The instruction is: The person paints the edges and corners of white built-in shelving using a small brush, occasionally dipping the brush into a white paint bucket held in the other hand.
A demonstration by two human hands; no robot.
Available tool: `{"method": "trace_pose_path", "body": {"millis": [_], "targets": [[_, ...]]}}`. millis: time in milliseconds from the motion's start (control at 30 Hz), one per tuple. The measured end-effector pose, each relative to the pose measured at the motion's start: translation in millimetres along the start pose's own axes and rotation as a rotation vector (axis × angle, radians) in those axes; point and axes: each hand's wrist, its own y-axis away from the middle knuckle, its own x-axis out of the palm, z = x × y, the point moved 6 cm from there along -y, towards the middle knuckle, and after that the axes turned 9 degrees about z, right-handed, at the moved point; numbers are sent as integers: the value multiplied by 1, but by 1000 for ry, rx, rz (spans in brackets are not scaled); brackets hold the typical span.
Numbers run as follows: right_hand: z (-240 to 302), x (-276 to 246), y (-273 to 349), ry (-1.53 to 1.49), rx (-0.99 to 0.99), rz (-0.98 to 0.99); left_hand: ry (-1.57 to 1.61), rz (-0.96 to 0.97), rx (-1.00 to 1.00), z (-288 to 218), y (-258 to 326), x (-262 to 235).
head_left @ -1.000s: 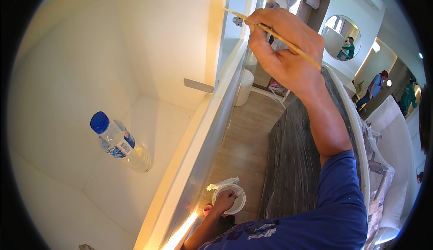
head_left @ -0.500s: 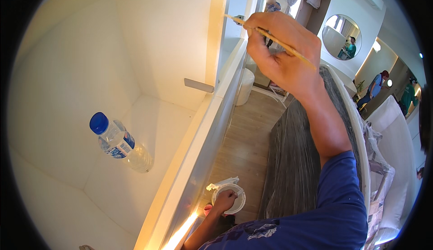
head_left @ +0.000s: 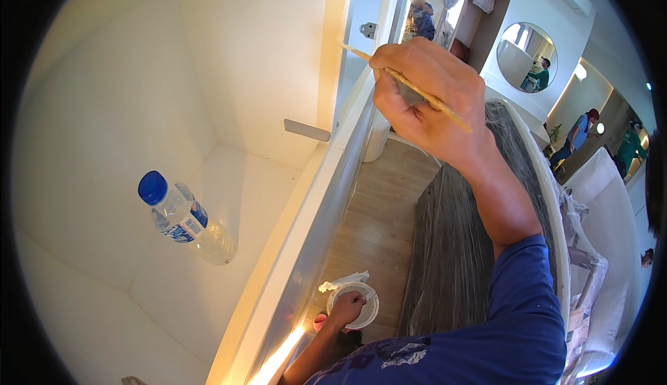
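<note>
Your right hand [head_left: 427, 100] grips the thin brush [head_left: 410, 87] at the cabinet edge [head_left: 326, 176] (most looks coated), left hand [head_left: 345, 308] clasping the paint tub [head_left: 368, 312].

A blue-capped plastic bottle [head_left: 182, 219] stands in the white shelf [head_left: 229, 176]; round mirror [head_left: 526, 55] perhaps wall-mounted.

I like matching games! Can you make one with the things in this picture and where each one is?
Things:
1. water bottle
2. thin wooden brush
3. small white tub
4. round mirror

Places:
A. held down low in the left hand
B. on the far wall
C. standing on the white shelf
D. gripped in the right hand

Pairs: 1-C, 2-D, 3-A, 4-B
</note>
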Motion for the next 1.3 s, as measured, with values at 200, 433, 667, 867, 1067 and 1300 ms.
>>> {"method": "trace_pose_path", "body": {"millis": [200,433,667,867,1067,1300], "targets": [[-5,-4,-7,79,-23,-34,-17,-13,25,-1,1,0],[-2,-5,-6,124,-127,-89,-13,-15,27,-4,1,0],[-1,1,3,46,-85,-20,-11,-10,13,2,-1,2],[-3,-5,-6,79,-78,-62,-29,-12,22,-1,1,1],[-13,-13,-17,136,-127,-133,-9,-6,20,0,1,1],[-9,-22,-26,205,-50,-109,-14,-3,-1,-2,1,0]]}}
